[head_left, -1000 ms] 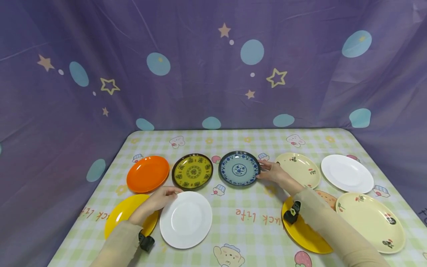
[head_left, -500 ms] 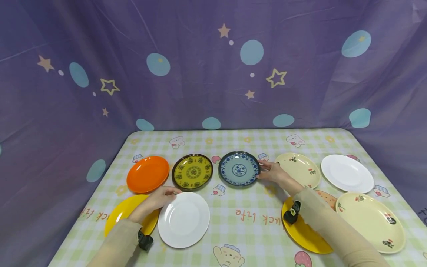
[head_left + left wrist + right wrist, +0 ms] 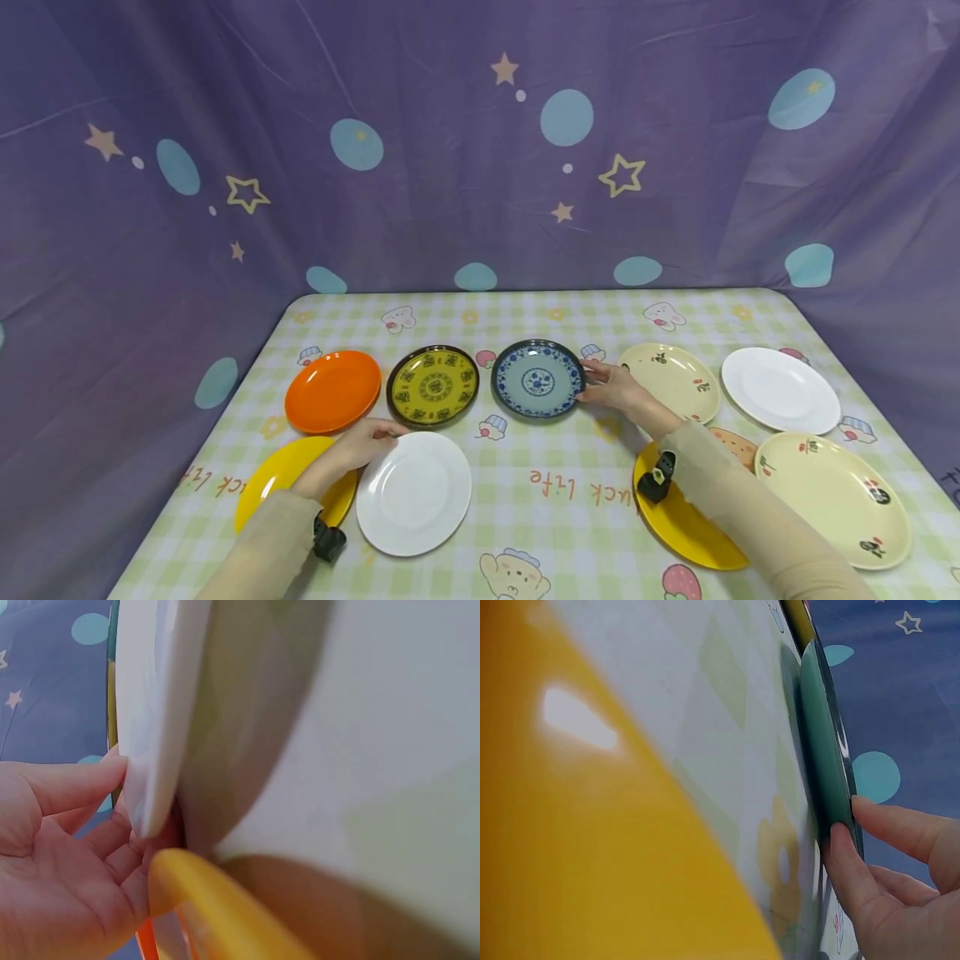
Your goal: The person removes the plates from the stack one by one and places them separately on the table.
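White plate (image 3: 414,493) rim pinched by left hand (image 3: 351,448), blue plate (image 3: 537,378) rim pinched by right hand (image 3: 617,388)

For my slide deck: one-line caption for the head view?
Left hand grips a white plate; right hand holds a blue patterned plate.

Right forearm covers part of yellow plate (image 3: 678,521) and an orange plate (image 3: 738,446); left hand (image 3: 352,450) hides another yellow plate's (image 3: 277,479) rim.

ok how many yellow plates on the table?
2 plain yellow plates: one front left under the left hand, one front right under the right forearm. A yellow patterned dark-rimmed plate sits mid-back.
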Demonstrator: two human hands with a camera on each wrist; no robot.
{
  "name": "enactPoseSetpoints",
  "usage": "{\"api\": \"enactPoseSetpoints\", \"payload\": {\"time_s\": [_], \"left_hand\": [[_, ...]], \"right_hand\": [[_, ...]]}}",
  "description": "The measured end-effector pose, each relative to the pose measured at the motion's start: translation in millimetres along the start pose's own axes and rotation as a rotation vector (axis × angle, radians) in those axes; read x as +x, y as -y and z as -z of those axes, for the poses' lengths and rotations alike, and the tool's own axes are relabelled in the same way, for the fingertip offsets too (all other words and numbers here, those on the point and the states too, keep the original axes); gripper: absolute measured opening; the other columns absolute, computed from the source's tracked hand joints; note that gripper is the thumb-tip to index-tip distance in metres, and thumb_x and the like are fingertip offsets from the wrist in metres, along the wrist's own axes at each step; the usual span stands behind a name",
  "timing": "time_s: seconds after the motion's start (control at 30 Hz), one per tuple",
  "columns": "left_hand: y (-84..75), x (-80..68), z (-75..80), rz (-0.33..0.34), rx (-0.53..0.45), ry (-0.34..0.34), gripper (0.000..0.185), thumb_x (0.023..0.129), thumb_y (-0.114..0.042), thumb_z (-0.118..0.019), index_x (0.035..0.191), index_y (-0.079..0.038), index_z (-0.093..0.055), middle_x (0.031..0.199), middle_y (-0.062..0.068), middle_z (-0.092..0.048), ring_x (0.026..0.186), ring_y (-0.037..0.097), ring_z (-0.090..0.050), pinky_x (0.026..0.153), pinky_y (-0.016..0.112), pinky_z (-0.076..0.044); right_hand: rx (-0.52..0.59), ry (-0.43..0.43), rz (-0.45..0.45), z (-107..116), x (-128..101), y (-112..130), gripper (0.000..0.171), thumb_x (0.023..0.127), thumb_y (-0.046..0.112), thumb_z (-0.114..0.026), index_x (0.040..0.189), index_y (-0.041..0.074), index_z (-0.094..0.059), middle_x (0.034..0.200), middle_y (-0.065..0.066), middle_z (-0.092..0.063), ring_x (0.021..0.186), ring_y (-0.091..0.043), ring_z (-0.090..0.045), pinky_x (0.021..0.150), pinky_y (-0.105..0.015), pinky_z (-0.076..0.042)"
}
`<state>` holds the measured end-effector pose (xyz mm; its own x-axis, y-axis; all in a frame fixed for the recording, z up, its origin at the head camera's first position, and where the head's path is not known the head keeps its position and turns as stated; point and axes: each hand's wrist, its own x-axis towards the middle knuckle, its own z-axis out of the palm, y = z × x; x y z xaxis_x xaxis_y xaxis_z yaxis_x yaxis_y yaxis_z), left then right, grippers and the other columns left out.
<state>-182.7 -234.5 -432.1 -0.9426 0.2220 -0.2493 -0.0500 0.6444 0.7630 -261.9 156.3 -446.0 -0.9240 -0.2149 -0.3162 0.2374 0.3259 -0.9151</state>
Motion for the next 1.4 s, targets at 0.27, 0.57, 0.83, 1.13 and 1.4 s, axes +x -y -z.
{"api": "enactPoseSetpoints", "payload": {"time_s": [0.27,0.57,0.83,1.13,1.4], "left_hand": [[0.0,2.4,-1.6,0.012,0.033,-0.032,0.021,0.084,0.003,-0.050,0.096,0.000,-0.066,0.098,0.010,-0.062,0.096,0.024,-0.052,0.083,0.038,-0.046],[1.2,3.9,-3.0,0.015,0.052,-0.037,0.020,0.084,0.002,-0.050,0.095,-0.002,-0.067,0.096,0.009,-0.063,0.097,0.025,-0.052,0.084,0.038,-0.047],[-0.6,3.8,-2.7,0.019,0.034,-0.026,0.021,0.085,0.002,-0.050,0.096,-0.002,-0.066,0.097,0.009,-0.063,0.096,0.023,-0.052,0.080,0.035,-0.048],[-2.0,2.9,-3.4,0.041,0.044,-0.027,0.020,0.085,0.000,-0.051,0.096,-0.002,-0.067,0.098,0.008,-0.063,0.097,0.023,-0.052,0.082,0.037,-0.048],[0.1,4.5,-4.8,-0.001,0.058,-0.043,0.021,0.085,0.003,-0.050,0.095,-0.002,-0.067,0.096,0.009,-0.064,0.102,0.028,-0.051,0.090,0.045,-0.042]], "right_hand": [[0.001,0.000,-0.009,1,0,2,0.069,0.076,-0.006,-0.063,0.136,0.001,-0.030,0.135,-0.026,-0.032,0.124,-0.036,-0.032,0.093,-0.036,-0.042],[0.035,-0.001,0.004,1,1,-1,0.069,0.075,-0.008,-0.061,0.136,-0.001,-0.029,0.134,-0.028,-0.031,0.122,-0.038,-0.034,0.087,-0.031,-0.047],[0.068,-0.013,-0.018,2,-3,2,0.071,0.073,-0.011,-0.061,0.135,-0.002,-0.028,0.134,-0.029,-0.030,0.119,-0.038,-0.037,0.080,-0.027,-0.051],[0.018,-0.004,-0.035,6,-9,1,0.072,0.074,-0.009,-0.062,0.136,0.000,-0.028,0.132,-0.027,-0.034,0.119,-0.037,-0.039,0.081,-0.028,-0.051],[0.030,-0.010,-0.014,7,-11,-2,0.072,0.071,-0.011,-0.062,0.135,-0.002,-0.030,0.129,-0.028,-0.037,0.116,-0.037,-0.042,0.078,-0.027,-0.052]]}}
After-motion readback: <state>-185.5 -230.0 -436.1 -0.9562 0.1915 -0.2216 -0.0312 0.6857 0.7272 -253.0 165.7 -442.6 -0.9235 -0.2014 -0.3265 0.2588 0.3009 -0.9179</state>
